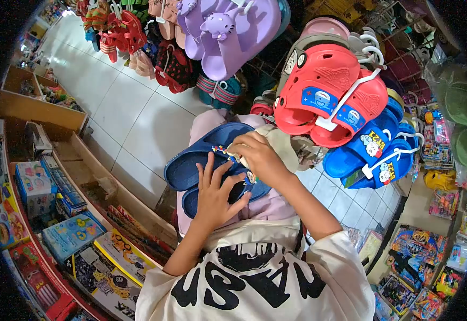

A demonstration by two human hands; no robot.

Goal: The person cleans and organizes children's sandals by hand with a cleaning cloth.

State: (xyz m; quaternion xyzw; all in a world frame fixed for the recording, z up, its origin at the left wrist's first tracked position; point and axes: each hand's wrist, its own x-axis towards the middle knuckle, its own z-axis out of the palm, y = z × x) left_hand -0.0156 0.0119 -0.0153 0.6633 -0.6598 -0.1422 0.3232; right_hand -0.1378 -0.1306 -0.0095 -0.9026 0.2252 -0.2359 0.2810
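Both hands (left hand [216, 193], right hand [257, 156]) on navy clogs [204, 158]

Wooden shelf [35, 109] with boxed toys [35, 187], perhaps picture books [124, 254].

One head-worn camera looks steeply down, close above the blue sandals [212, 166], with the tiled floor [132, 117] beyond them; fisheye edges darken the corners.
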